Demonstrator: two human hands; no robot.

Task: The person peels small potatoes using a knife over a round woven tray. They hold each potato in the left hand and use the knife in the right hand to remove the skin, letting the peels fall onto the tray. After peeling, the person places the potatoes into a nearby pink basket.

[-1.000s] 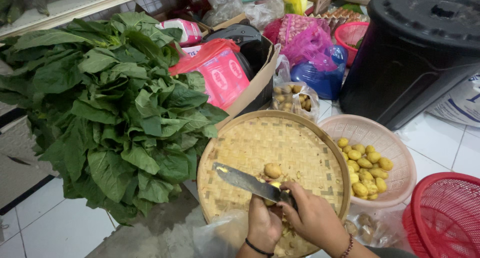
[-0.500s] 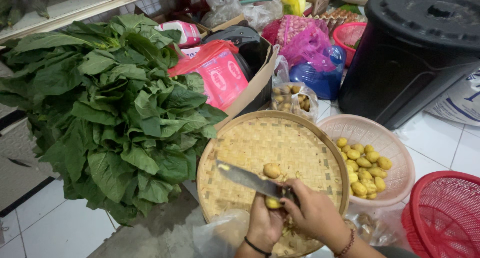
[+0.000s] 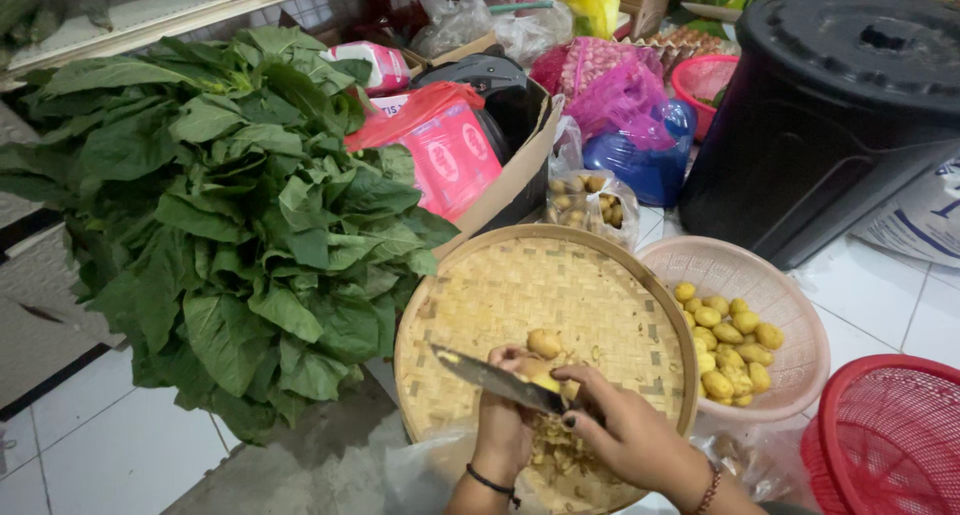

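The knife [image 3: 500,382] now tilts lower, and the left hand [image 3: 503,415] lifts its small yellow potato [image 3: 545,380] against the blade.

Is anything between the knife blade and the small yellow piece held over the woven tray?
Nothing visible does. The left hand holds the small yellow tuber piece over the round woven bamboo tray, and the steel knife blade in the right hand lies right against it. Only loose peelings sit below.
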